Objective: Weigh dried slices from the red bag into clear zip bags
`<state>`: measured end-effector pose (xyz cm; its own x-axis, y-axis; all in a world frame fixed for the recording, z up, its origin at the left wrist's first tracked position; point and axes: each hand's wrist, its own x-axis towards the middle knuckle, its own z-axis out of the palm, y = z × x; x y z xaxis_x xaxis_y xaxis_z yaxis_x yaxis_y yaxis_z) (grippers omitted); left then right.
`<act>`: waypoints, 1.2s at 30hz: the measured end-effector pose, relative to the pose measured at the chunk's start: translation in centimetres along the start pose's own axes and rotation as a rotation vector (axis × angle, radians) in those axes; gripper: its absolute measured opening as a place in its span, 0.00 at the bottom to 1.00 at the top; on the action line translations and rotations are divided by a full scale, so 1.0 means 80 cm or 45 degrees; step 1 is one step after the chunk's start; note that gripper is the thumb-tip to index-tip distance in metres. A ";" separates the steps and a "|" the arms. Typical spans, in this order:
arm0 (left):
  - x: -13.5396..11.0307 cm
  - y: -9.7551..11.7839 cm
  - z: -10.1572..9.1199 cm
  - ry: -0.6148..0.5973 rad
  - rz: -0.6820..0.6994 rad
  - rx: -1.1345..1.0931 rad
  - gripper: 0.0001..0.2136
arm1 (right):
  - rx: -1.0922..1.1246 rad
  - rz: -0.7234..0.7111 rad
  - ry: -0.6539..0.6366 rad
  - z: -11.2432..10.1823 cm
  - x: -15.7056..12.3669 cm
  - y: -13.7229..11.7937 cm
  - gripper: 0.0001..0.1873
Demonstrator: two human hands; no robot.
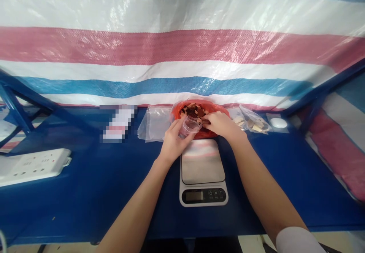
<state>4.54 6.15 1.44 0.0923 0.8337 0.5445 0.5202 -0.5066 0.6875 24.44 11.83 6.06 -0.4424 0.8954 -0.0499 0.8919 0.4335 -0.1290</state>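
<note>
My left hand (174, 141) is closed round a small clear plastic cup (192, 125), tilted at the near edge of a red plastic bag (219, 106). The bag lies open behind the scale and holds brown and tan broken pieces (196, 110), perhaps dried slices. Over the bag's right side, my right hand (221, 124) reaches in with fingers bent together among the pieces. Its fingertips are partly hidden, so what they grip cannot be made out. Just below both hands sits a kitchen scale (203, 165) with a bare metal plate; no digits are readable on its display.
Clear plastic bags (156, 122) lie left of the red bag. To its right are zip bags with pale pieces (255, 125) and a white round item (278, 123). A white power strip (37, 165) rests on the blue table (114, 192). Striped sheeting (142, 48) hangs behind.
</note>
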 end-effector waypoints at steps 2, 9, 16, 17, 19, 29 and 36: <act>0.001 0.001 0.000 0.000 -0.004 -0.005 0.26 | 0.017 -0.004 -0.006 0.000 0.000 0.000 0.13; 0.011 0.002 0.001 -0.011 0.023 0.017 0.24 | 0.120 0.028 -0.032 0.001 0.002 0.003 0.14; 0.018 0.002 0.009 0.004 0.018 -0.021 0.23 | -0.005 0.098 0.018 0.005 0.003 -0.002 0.15; 0.017 0.000 0.010 0.005 0.017 -0.027 0.23 | -0.021 0.108 0.022 0.005 0.003 -0.003 0.15; 0.015 -0.002 0.011 0.006 0.013 -0.035 0.24 | -0.045 0.140 0.028 0.004 0.003 -0.004 0.15; 0.008 -0.005 0.007 0.003 -0.024 -0.097 0.24 | -0.065 0.128 0.199 0.001 0.002 -0.007 0.16; 0.007 -0.007 0.007 0.006 -0.023 -0.078 0.24 | -0.023 0.096 0.076 0.005 0.004 -0.003 0.15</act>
<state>4.80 6.98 1.10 0.0796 0.8418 0.5340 0.4691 -0.5043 0.7250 24.07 11.97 5.65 -0.3679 0.9299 0.0004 0.9243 0.3657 -0.1095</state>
